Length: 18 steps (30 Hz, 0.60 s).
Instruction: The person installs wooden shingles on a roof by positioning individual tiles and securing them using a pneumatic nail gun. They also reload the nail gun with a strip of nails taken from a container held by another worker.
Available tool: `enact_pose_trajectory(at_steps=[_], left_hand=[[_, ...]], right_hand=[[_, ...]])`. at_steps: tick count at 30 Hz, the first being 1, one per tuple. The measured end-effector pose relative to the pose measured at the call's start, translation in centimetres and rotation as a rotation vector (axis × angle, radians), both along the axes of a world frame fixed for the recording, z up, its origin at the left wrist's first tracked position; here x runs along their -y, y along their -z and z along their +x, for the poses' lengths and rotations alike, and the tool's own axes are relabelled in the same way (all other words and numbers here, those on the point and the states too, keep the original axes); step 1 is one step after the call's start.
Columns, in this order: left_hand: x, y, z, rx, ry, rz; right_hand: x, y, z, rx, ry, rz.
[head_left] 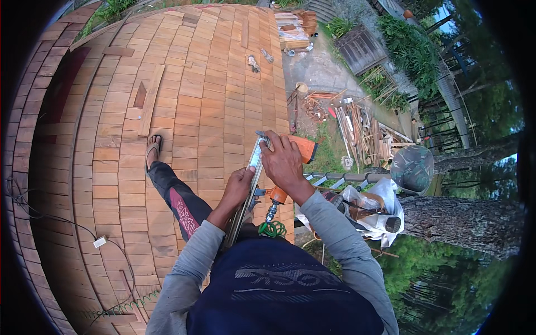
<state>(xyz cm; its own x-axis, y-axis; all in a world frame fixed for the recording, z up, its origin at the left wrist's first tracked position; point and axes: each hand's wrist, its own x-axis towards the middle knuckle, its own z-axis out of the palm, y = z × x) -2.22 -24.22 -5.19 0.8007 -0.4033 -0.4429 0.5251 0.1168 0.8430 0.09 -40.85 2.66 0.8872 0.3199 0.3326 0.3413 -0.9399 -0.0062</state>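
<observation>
An orange air nail gun [304,148] lies in front of my body, its long metal magazine [239,222] running back toward my waist. Along the magazine sits a shiny silver strip of fasteners [256,156]. My left hand [239,188] is closed round the magazine, with the thumb against the strip. The fingers of my right hand [283,166] are bent over the front end of the tool by the strip; the hand covers part of the orange body. A green coiled air hose [272,229] joins the handle through a metal fitting.
I am on a sloping wooden shingle roof [206,111]. A loose board [151,100] and gloves [254,63] lie on it; a cable [72,220] crosses the left. Past the right edge are a ladder [340,180], a white bag [385,212], a tree trunk [463,223] and a lumber pile [360,128] below.
</observation>
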Motion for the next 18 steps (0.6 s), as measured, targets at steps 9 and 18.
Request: enact_pose_trajectory(at_steps=[9,18], left_hand=[[-1.0,0.0,0.0,0.012,-0.023,0.029],[-1.1,-0.8,-0.2,0.028,-0.044,0.01]], right_hand=[[0.4,-1.0,-0.2,0.033,0.024,0.216],[0.0,-1.2,-0.4,0.007,0.028,-0.036]])
